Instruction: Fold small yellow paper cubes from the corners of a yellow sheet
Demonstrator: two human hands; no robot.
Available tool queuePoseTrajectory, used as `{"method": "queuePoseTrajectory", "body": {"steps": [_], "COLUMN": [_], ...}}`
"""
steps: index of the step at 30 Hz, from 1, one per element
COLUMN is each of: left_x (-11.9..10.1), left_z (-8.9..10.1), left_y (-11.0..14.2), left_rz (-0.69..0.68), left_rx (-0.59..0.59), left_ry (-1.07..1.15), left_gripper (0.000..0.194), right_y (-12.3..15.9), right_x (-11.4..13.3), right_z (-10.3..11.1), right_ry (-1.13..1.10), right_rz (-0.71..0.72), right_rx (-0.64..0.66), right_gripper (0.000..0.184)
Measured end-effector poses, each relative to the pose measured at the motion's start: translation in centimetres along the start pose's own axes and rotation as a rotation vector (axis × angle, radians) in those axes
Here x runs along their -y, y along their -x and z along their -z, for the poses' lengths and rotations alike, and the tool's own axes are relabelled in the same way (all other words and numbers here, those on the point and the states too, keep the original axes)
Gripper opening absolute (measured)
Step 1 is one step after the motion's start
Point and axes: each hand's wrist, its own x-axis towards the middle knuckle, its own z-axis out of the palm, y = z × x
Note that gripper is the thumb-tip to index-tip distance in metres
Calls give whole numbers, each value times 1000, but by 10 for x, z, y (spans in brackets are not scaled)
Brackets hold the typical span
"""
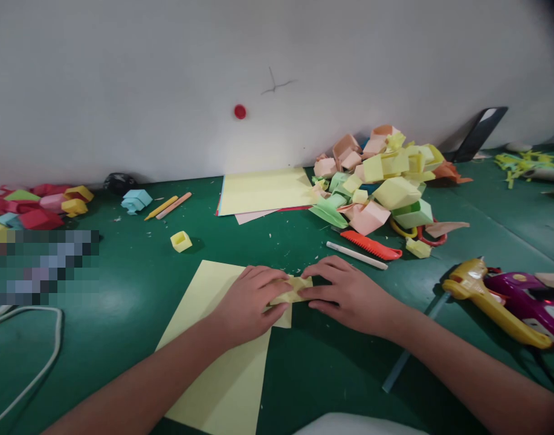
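A small creased piece of yellow paper [296, 289] lies between my two hands near the middle of the green table. My left hand [252, 302] has its fingers and thumb closed on the left end of the piece. From the other side, my right hand [349, 296] grips its right end with the fingertips. A large yellow sheet [222, 374] rests flat beneath my left hand and forearm. Under the folded piece, a corner of more yellow paper shows. One small open yellow paper box [181, 241] sits beyond my left hand.
Folded paper boxes [397, 193] are heaped at the back right, beside a red cutter [371, 243] and a whitish stick [357, 255]. A yellow glue gun [498, 302] lies right of my forearm. Stacked sheets [265, 190] touch the wall. A white cable [59, 338] curves at left.
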Motion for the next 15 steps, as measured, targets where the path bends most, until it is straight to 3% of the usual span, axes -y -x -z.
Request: {"method": "queuePoseTrajectory", "body": {"steps": [15], "left_x": [0], "left_z": [-1], "left_y": [0], "left_rz": [3], "left_rx": [17], "left_ry": [42], "left_gripper": [17], "right_y": [1], "right_x": [-1], "right_z": [-1], "right_ry": [-42], "right_rz": [-19], "right_rx": [8], "right_gripper": [18]}}
